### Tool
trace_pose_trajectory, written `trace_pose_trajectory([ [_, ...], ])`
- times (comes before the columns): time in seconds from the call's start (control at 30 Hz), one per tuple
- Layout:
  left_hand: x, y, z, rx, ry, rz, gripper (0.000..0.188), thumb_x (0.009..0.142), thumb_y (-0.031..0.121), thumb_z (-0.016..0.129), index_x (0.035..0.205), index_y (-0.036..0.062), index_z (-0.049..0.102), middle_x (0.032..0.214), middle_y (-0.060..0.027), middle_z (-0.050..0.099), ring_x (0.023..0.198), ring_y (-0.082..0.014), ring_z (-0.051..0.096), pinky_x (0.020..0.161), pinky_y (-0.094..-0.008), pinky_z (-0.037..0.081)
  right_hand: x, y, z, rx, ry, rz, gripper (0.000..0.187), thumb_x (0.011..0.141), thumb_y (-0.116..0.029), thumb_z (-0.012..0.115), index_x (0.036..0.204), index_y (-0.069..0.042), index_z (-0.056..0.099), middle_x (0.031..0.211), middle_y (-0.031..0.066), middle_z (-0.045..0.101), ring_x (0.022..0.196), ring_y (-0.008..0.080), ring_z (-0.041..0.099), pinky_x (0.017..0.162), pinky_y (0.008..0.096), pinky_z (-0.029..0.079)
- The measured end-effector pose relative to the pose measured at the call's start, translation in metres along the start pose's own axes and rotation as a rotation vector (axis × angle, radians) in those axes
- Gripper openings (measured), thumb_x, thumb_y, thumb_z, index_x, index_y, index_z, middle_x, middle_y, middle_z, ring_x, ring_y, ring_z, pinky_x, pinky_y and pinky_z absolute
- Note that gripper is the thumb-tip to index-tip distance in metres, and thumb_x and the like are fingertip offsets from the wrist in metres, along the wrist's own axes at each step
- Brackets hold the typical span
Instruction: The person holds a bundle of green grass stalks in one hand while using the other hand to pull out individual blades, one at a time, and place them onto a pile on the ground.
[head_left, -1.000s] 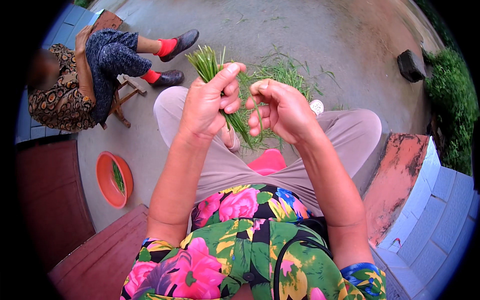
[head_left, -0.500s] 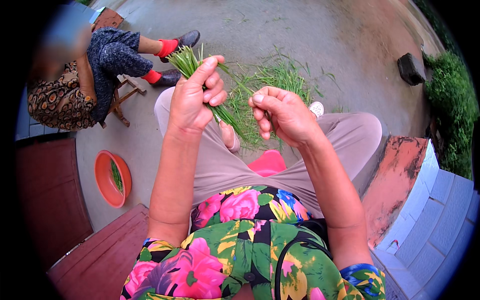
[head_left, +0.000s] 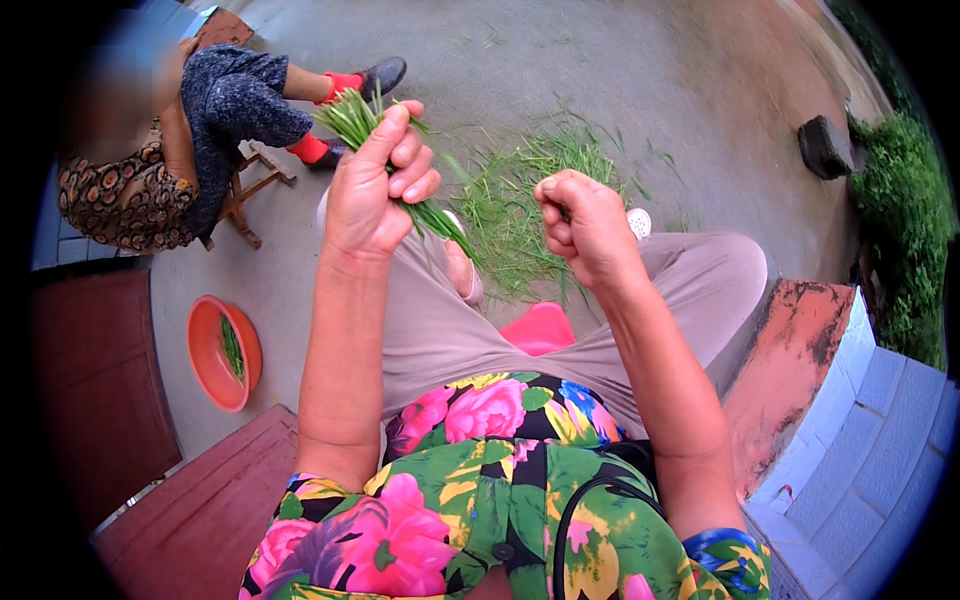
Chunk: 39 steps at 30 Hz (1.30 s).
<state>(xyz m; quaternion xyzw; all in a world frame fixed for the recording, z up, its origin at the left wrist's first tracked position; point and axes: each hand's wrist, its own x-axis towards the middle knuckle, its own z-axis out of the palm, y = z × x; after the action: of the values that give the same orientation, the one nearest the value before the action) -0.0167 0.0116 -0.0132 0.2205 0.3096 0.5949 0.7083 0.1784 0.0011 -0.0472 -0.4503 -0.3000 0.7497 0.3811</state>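
My left hand is closed around a bunch of chives, thin and green. Their pale ends stick out above my fist, and the green leaves hang out below it toward the right. Apart from it, on the right, my right hand is curled shut with the thumb pressed to the fingers. What it holds, if anything, is hidden inside the fingers. Beyond and between my hands, a loose heap of green scraps lies spread on the concrete ground.
An orange plastic basin with some greens inside stands at left. Upper left, a person sits on a wooden stool. Part of a pink-red seat shows between my legs. A dark block and bushes are at right.
Both hands have moved apart: the left with its bunch slightly left, the right to the right. The strand stretched between them no longer shows. My right fingers have curled tighter.
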Motion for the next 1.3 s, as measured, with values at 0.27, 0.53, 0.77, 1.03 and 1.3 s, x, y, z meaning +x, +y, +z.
trace_pose_trajectory([
  [0.27,0.0,-0.003,-0.003,-0.227,-0.125,-0.13,0.016,0.086,0.019,0.045,0.093,0.008,0.053,0.079,-0.0051,0.052,0.062,-0.0109,0.045,0.055,-0.0247,0.042,0.015,0.025,-0.003,-0.237,0.048,-0.047,0.021,0.081,-0.021,0.05,0.077,-0.002,0.054,0.066,0.0026,0.055,0.058,0.0087,0.05,0.055,0.0221,0.042],
  [0.53,-0.006,-0.002,-0.011,-0.239,-0.273,-0.202,0.021,0.088,0.022,0.038,0.098,0.0082,0.05,0.076,-0.002,0.049,0.066,-0.0161,0.052,0.074,-0.0419,0.047,0.026,0.042,-0.008,-0.556,-0.02,-0.275,0.02,0.08,-0.015,0.053,0.092,0.0,0.057,0.085,0.0066,0.058,0.077,0.0102,0.052,0.071,0.0245,0.041],
  [0.77,0.011,-0.014,-0.002,-0.317,-0.26,-0.271,0.026,0.085,0.027,0.046,0.095,0.0035,0.051,0.064,0.0018,0.04,0.047,-0.0047,0.031,0.04,-0.0178,0.028,0.031,0.046,-0.01,-0.347,0.115,-0.265,0.021,0.079,-0.017,0.054,0.091,0.0,0.056,0.073,0.0061,0.058,0.069,0.0089,0.054,0.061,0.0234,0.043],
  [1.03,0.048,-0.022,-0.01,-0.154,-0.158,-0.228,0.021,0.09,0.02,0.036,0.095,0.0044,0.049,0.06,0.0025,0.033,0.042,-0.0031,0.028,0.034,-0.0156,0.027,0.077,0.106,-0.039,-0.693,0.047,-0.264,0.017,0.076,-0.017,0.055,0.082,-0.001,0.058,0.063,0.0061,0.057,0.054,0.0118,0.053,0.052,0.0261,0.043],
  [1.3,0.093,-0.04,-0.051,-0.154,-0.116,-0.281,0.022,0.09,0.021,0.036,0.093,0.0041,0.049,0.055,0.0037,0.031,0.039,-0.0033,0.024,0.032,-0.016,0.024,0.138,0.151,-0.092,-0.678,0.27,0.107,0.024,0.071,-0.027,0.059,0.069,-0.003,0.058,0.065,0.0133,0.058,0.06,0.0244,0.056,0.06,0.0341,0.044],
])
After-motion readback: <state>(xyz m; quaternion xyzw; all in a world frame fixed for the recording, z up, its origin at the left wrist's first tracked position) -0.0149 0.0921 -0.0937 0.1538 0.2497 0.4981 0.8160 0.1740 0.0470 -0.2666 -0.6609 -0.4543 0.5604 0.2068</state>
